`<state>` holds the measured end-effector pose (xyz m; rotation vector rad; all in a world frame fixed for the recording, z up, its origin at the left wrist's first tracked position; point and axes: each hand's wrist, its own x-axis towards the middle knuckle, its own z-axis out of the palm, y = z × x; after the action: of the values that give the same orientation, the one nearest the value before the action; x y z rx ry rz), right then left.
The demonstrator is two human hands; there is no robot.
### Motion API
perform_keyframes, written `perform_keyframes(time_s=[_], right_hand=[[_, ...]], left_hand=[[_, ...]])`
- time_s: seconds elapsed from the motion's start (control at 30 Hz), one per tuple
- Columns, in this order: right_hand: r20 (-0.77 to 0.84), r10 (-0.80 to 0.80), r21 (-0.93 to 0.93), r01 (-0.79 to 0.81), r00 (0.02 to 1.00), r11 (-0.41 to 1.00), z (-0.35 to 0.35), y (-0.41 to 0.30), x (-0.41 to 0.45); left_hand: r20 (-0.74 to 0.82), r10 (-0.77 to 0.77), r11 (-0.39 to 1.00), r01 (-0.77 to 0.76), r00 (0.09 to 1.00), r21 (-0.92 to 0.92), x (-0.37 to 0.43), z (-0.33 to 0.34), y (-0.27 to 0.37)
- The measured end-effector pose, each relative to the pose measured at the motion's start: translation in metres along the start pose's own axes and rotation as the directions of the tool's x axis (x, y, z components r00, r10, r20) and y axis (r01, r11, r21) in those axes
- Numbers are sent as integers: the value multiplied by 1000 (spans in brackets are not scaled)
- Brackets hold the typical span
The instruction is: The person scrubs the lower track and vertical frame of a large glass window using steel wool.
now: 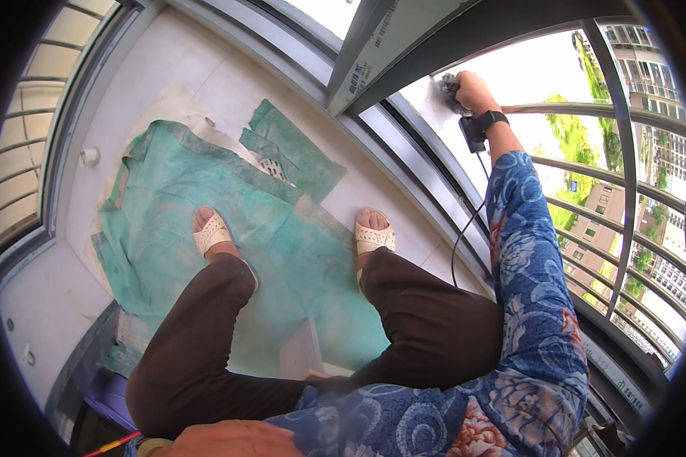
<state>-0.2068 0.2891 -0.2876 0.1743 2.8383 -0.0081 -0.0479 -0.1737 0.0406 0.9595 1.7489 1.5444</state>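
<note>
My right hand (pixel 473 91) reaches out past the window frame, its fingers closed on a dark steel-wool scouring pad (pixel 450 91). The pad lies against a pale, brightly lit surface outside the frame. Around my right wrist is a black strap with a small black box (pixel 470 134), from which a cable hangs. My left hand (pixel 234 439) rests low against the front of my flowered shirt at the bottom edge; its fingers are partly cut off, and I cannot tell whether it holds anything. A red and yellow stick (pixel 112 444) shows beside the left wrist.
Green sheeting (pixel 206 188) with ragged edges covers much of the tiled floor under my sandals. A wooden board or stool part (pixel 302 348) stands between my legs. The grey metal window frame (pixel 411 148) runs along my right, with metal railings (pixel 577 108) outside. A purple basin (pixel 111 394) sits lower left.
</note>
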Motion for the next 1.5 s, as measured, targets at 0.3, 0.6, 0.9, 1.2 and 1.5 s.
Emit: perform_keyframes(time_s=[0.3, 0.6, 0.9, 1.2, 1.5], right_hand=[[-234, 383, 456, -247, 894, 855, 40, -6, 18], [-64, 69, -194, -80, 996, 978, 0, 8, 0], [-53, 286, 459, -231, 957, 858, 28, 29, 30], [57, 74, -65, -71, 996, 995, -10, 9, 14], [-151, -143, -56, 136, 978, 989, 2, 3, -7]], left_hand=[[-61, -253, 957, 241, 965, -161, -6, 9, 10], [-36, -290, 942, 278, 956, -189, -9, 13, 7], [27, -290, 940, 290, 957, -180, -3, 12, 8], [15, -324, 936, 323, 946, -143, -7, 18, 8], [35, -355, 923, 356, 934, -148, 0, 19, 1]])
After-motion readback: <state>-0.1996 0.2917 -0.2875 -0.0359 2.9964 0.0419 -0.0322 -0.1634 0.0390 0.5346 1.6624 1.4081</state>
